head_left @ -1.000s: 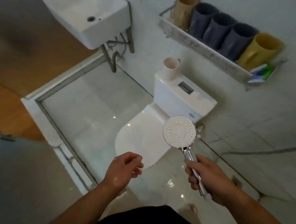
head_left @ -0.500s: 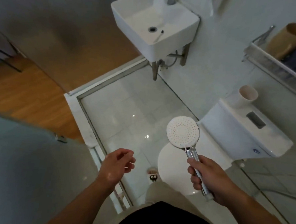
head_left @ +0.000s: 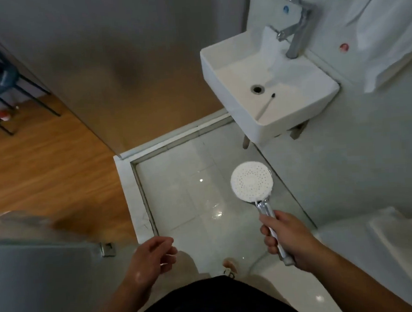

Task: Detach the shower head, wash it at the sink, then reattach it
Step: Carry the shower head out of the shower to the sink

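My right hand (head_left: 286, 240) grips the chrome handle of the shower head (head_left: 252, 182), whose round white face points up at me; no hose hangs from it. The white wall-hung sink (head_left: 224, 82) lies ahead and above it, upper right, with a chrome faucet (head_left: 297, 29) at its back and a thin dark-tipped stick lying in the basin by the drain. My left hand (head_left: 153, 258) hovers low at centre-left, fingers loosely curled, holding nothing.
The white toilet (head_left: 398, 245) is at the lower right edge. A raised threshold (head_left: 139, 188) separates the glossy tiled floor from the wooden floor on the left. A frosted glass door (head_left: 98, 66) stands left of the sink, and a grey panel fills the lower left.
The view has swung left and forward: the sink has come much closer and the toilet has slid to the right edge. Both hands keep their pose, the right still holding the shower head.
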The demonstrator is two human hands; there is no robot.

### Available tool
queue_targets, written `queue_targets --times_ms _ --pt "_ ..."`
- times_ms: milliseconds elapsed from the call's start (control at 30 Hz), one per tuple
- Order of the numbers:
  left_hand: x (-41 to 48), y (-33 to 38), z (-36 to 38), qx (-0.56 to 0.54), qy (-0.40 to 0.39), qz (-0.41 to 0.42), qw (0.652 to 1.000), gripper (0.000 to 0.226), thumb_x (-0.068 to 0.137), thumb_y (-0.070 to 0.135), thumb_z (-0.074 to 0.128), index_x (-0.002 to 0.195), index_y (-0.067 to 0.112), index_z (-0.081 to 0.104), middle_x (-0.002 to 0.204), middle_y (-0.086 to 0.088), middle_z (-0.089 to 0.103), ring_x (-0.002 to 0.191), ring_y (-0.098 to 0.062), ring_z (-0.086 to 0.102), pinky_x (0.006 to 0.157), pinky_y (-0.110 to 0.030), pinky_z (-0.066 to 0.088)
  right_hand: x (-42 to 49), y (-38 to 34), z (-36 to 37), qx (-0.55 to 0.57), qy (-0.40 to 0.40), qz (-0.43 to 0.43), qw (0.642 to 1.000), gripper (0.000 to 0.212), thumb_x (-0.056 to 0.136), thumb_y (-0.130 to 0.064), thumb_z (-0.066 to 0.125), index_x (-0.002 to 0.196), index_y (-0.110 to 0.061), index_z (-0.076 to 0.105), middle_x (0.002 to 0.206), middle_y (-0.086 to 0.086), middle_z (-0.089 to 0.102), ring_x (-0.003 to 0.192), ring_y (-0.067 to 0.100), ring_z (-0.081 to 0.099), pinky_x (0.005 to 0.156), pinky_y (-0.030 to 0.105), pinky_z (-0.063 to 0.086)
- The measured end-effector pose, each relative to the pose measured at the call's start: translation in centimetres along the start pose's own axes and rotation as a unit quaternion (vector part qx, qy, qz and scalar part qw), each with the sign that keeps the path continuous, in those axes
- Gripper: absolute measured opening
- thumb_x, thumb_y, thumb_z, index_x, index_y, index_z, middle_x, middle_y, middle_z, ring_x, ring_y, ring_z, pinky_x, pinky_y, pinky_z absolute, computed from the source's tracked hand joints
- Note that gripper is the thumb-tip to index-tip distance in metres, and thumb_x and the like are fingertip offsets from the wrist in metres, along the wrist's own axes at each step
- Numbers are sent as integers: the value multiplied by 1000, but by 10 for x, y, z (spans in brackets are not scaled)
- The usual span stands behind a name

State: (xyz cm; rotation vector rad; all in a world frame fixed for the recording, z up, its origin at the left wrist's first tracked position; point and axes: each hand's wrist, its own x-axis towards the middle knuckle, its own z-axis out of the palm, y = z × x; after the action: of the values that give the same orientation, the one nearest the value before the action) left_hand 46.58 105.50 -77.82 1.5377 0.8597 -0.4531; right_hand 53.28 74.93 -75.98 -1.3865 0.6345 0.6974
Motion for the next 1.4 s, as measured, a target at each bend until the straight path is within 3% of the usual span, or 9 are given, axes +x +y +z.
queue_targets --times_ms 200,300,467,600,833,1133,1267,1400 --pt "102 63 -28 -36 14 -39 999 14 96 10 65 96 -1 72 84 -23 73 68 -28 62 60 -34 48 84 -104 56 9 14 -44 999 12 101 -15 57 92 -9 51 63 5 50 45 14 38 41 25 32" --pt "169 116 -37 -15 -19 -42 999 15 96 10 64 96 -3 71 84 -24 72 66 -27 62 61 -34 48 111 -132 77 41 42 -40 997 10 101 -12 57 94 -8 52 64 6 50 46 15 38 42 24 30" --pt "269 231 -40 112 -112 -28 987 14 95 12 66 94 1 73 79 -18 74 65 -25 64 59 -31 49 140 -164 103 123 116 -19 985 9 99 -7 57 96 0 53 62 12 49 42 18 38 40 23 30" --pt "337 326 -30 220 -160 12 962 16 96 20 67 94 5 73 88 -17 77 70 -24 68 66 -33 52 157 -192 113 172 168 -18 970 13 99 -7 57 93 3 54 60 14 48 41 19 38 41 24 31" --pt "382 435 64 246 -208 85 943 15 96 23 66 95 9 74 89 -14 78 73 -22 69 70 -36 55 207 -261 90 234 183 -31 954 12 100 -10 57 101 2 57 65 14 49 44 20 39 42 26 32" --pt "368 502 186 240 -285 89 924 16 98 17 62 102 4 71 85 -10 74 72 -20 66 69 -33 53 295 -331 35 266 138 11 954 11 101 -14 57 95 -5 52 62 9 52 45 17 42 40 24 34" --pt "375 513 223 286 -315 61 903 17 96 14 64 100 -1 71 84 -12 73 69 -21 64 66 -32 52 322 -346 26 318 152 35 935 12 101 -16 57 99 -5 56 62 10 54 44 17 45 40 24 36" --pt "388 509 270 324 -347 -19 880 21 96 19 63 99 0 71 87 -13 69 71 -23 63 63 -30 53 348 -363 23 360 172 38 916 17 104 -19 52 96 -5 57 61 9 55 45 17 47 42 25 38"
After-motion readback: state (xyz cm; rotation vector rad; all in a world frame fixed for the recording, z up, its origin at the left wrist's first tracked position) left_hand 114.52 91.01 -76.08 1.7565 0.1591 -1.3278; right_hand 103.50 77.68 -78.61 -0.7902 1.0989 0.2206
